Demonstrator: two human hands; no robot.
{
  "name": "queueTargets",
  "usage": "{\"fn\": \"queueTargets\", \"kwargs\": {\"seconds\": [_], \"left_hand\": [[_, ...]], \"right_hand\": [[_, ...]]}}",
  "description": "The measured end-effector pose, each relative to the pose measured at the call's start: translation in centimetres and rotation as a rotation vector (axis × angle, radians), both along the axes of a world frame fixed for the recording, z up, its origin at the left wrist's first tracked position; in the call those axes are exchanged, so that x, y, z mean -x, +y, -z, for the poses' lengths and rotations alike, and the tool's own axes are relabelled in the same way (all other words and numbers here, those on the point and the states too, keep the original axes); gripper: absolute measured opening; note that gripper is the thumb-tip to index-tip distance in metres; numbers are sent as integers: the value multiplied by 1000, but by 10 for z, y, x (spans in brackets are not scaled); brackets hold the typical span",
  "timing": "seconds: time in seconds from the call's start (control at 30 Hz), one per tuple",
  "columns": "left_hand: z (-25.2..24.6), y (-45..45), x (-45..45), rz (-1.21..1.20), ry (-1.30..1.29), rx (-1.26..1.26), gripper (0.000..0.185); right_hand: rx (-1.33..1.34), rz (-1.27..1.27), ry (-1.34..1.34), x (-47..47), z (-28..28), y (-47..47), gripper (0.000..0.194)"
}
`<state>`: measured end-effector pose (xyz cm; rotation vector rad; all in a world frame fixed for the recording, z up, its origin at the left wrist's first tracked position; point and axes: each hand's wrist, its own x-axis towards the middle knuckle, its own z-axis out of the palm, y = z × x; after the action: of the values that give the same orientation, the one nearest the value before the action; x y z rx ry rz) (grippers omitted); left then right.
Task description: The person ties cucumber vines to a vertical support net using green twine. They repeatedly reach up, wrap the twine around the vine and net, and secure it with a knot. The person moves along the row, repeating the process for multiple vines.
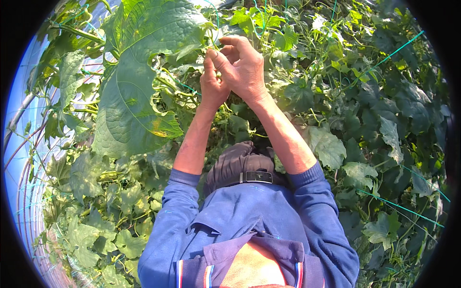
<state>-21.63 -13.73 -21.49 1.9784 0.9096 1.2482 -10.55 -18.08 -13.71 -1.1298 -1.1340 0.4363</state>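
In the head view my left hand (pixel 212 81) and my right hand (pixel 240 63) are raised close together at the upper middle, touching or overlapping. Their fingers are bent at a thin green vine stem (pixel 210 39) by a teal twine (pixel 217 21). Whether the fingertips pinch the stem, the twine or both cannot be told. A big lobed green leaf (pixel 126 82) with a yellow-brown patch hangs just left of the hands. Small bright leaves (pixel 287 39) grow to their right.
Dense climbing vines with broad leaves (pixel 326 145) stand on both sides. Teal twines (pixel 392 54) cross at the right, and another twine (pixel 403 208) runs lower down. Curved metal pipes (pixel 19 111) and plastic sheeting (pixel 21 144) line the far left.
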Motion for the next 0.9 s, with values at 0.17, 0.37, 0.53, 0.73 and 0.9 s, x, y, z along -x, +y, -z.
{"fn": "queueTargets", "kwargs": {"seconds": [0.17,0.37,0.53,0.73,0.9], "left_hand": [[-6,-5,0,16,59,-59,61],[-5,0,3,4,-51,73,56],[-7,5,9,121,-138,193,54],[-15,3,10,152,-136,148,34],[-5,7,9,152,-51,289,28]], "right_hand": [[-29,36,-119,-2,4,10,11],[128,-206,308,-13,13,-8,13],[-168,-469,708,-31,-12,-25,5],[73,-516,622,-52,-21,-46,10],[293,-599,412,-24,22,-53,12]]}}
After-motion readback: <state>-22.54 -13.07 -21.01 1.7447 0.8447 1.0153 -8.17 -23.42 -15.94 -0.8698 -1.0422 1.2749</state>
